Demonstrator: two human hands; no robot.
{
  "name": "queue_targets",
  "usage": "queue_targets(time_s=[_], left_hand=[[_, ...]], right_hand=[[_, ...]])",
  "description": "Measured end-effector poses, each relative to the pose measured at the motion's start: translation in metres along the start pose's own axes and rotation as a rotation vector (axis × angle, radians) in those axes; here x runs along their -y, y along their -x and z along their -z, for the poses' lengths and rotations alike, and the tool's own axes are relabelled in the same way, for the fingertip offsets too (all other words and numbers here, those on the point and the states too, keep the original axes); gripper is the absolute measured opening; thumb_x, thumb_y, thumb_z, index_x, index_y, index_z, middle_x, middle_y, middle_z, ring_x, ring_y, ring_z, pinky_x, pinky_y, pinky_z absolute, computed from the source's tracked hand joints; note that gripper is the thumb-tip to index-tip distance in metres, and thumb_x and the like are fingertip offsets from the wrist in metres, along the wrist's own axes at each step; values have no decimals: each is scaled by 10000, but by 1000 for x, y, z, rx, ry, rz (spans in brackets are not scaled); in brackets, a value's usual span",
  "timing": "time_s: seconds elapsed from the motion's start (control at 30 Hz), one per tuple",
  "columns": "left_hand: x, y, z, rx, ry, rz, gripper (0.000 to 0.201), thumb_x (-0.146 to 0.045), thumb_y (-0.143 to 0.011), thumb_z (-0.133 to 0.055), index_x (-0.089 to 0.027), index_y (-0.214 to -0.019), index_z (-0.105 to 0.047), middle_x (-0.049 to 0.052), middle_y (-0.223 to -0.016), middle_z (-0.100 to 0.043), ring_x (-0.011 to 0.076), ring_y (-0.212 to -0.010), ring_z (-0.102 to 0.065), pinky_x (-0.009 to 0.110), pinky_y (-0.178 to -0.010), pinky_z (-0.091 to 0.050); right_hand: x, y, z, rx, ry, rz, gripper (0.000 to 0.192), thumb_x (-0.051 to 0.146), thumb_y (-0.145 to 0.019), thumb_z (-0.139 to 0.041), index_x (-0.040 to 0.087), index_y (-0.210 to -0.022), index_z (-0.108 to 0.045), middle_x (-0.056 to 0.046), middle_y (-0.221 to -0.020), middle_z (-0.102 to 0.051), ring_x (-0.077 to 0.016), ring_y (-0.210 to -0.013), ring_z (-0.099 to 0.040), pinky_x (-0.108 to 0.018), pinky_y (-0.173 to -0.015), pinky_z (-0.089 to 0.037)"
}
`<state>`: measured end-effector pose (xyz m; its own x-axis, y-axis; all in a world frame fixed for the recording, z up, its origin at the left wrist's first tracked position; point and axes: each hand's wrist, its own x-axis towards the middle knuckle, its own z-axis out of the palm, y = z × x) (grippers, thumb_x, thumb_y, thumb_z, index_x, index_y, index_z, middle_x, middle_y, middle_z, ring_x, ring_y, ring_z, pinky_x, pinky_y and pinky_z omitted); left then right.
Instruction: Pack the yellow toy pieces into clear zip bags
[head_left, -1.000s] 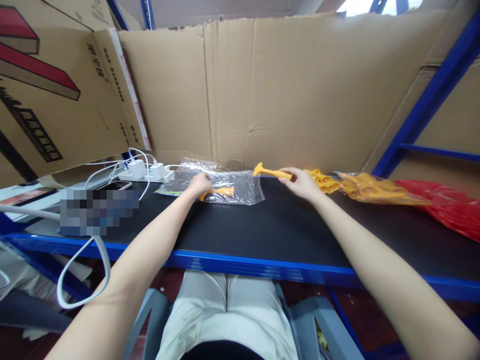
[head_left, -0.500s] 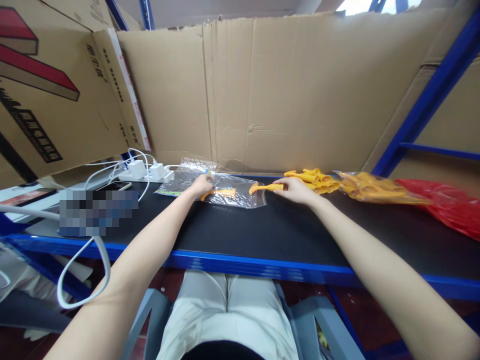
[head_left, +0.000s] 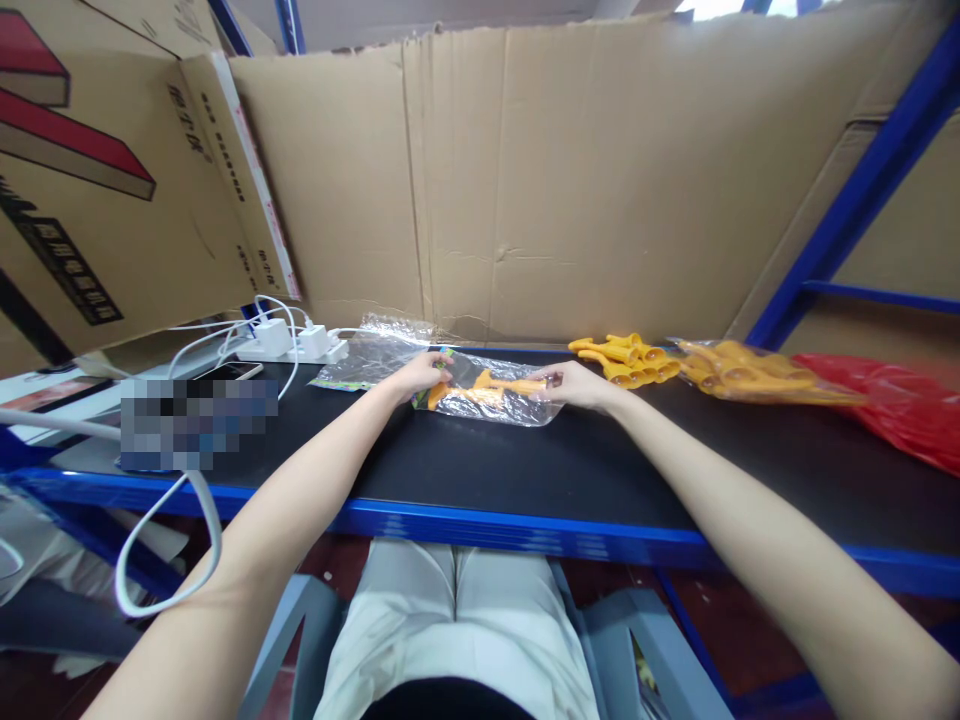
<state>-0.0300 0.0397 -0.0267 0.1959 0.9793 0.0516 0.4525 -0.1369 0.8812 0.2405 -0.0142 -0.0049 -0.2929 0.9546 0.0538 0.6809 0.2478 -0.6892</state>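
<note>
With the left hand [head_left: 421,375] pinching the clear bag [head_left: 495,398] and the right hand [head_left: 576,385] gripping an orange piece [head_left: 510,384], a loose pinch could let the bag slide.

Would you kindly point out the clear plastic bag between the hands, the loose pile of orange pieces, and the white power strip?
clear plastic bag [head_left: 517,408]: head view, lower right film.
loose pile of orange pieces [head_left: 626,360]: head view, middle of pile.
white power strip [head_left: 300,347]: head view, its plugs.
</note>
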Motion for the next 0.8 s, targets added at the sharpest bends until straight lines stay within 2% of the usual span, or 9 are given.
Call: queue_targets(time_s=[0.13, 0.2, 0.33, 0.43, 0.5, 0.6, 0.67, 0.73, 0.8], left_hand=[[-8, 5, -2, 19, 102, 94, 318, -72, -735, -505, -93, -1048, -557, 63, -766, -639, 120, -664, -602, 235, -674, -473], [-10, 6, -2, 49, 145, 102, 318, -59, -752, -470, -93, -1058, -548, 70, -807, -645, 111, -641, -601, 240, -668, -479], [-9, 8, -2, 197, 142, 6, 314, -58, -756, -458, -102, -1050, -558, 69, -838, -655, 99, -640, -600, 258, -727, -474], [-8, 8, -2, 267, 101, -35, 328, -77, -751, -466, -107, -1064, -559, 78, -856, -661, 123, -735, -615, 279, -797, -456], [-8, 6, -2, 195, -9, -42, 346, -87, -734, -479, -119, -1068, -565, 91, -926, -658, 161, -863, -606, 304, -854, -431], [-6, 1, -1, -69, -282, -142, 347, -102, -715, -494, -118, -1050, -585, 127, -1109, -597, 238, -1098, -496, 348, -961, -343], [-5, 0, -3, -159, -383, -227, 351, -113, -725, -480, -99, -1061, -581, 148, -1196, -540, 264, -1174, -423, 352, -997, -295], [-4, -1, -7, -89, -359, -241, 359, -124, -753, -440, -90, -1088, -566, 144, -1204, -534, 251, -1160, -439, 333, -982, -313], [-3, 0, -14, 60, -268, -196, 357, -137, -786, -386, -98, -1096, -559, 123, -1141, -576, 219, -1080, -504, 308, -924, -369]], right_hand=[[6, 2, -1, 86, 102, 91, 487, 237, -627, -651, 109, -1095, -617, -32, -803, -654, -149, -696, -577, -273, -687, -463], [8, 2, -1, 105, 113, 146, 484, 245, -635, -643, 112, -1099, -619, -44, -853, -660, -161, -732, -585, -279, -709, -461], [7, 2, -1, 85, 29, 237, 476, 290, -657, -635, 103, -1095, -625, -85, -1026, -642, -197, -889, -581, -287, -792, -446], [-1, -3, -4, 15, 17, 254, 462, 292, -658, -634, 96, -1076, -636, -93, -999, -649, -201, -855, -588, -298, -766, -454], [-7, -8, -8, -31, 36, 272, 431, 289, -667, -626, 99, -1053, -649, -88, -938, -660, -195, -806, -592, -302, -735, -457], [-12, -12, -14, -97, 51, 306, 395, 288, -668, -626, 93, -1010, -665, -87, -875, -660, -188, -780, -586, -297, -708, -454], [-11, -14, -17, -111, 54, 319, 383, 284, -673, -623, 81, -994, -666, -91, -857, -656, -181, -771, -581, -290, -698, -452], [-10, -15, -20, -106, 53, 323, 378, 284, -681, -617, 72, -991, -661, -92, -842, -654, -171, -748, -578, -281, -684, -451], [-10, -16, -22, -116, 44, 303, 385, 297, -676, -627, 69, -986, -656, -88, -816, -653, -161, -715, -577, -273, -663, -453]])
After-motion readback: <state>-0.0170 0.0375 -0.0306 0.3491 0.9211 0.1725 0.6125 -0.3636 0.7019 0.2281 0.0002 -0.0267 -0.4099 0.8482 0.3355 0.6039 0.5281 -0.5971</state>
